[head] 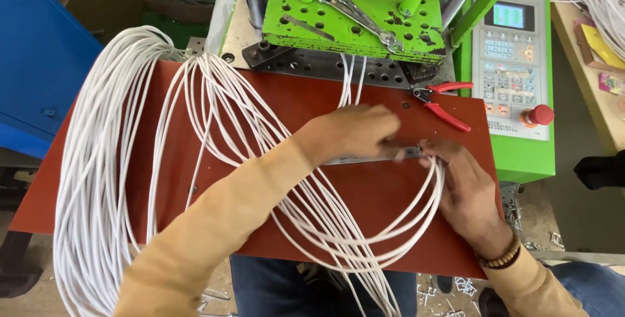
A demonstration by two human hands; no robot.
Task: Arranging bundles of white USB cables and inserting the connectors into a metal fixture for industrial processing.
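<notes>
A reddish-brown worktable [364, 193] fills the view, pushed up against a bright green machine [351, 11] with a drilled plate on top and a grey control panel [511, 63] to its right. Two wrenches [358, 14] lie on the green plate, and red-handled pliers [443, 102] rest on the table's far edge. Over to the left, a thick bundle of white cables [97, 161] hangs in long loops off the table. Now the hands: the left hand [355, 131] reaches across, fingers curled down onto a small metal block [364, 158] on the table. The right hand [465, 190], bead bracelet at the wrist, is closed around a few white cable loops [416, 213], pinching their ends right at that block, touching the left fingertips. Two white strands [350, 82] run from the hands up into the machine.
</notes>
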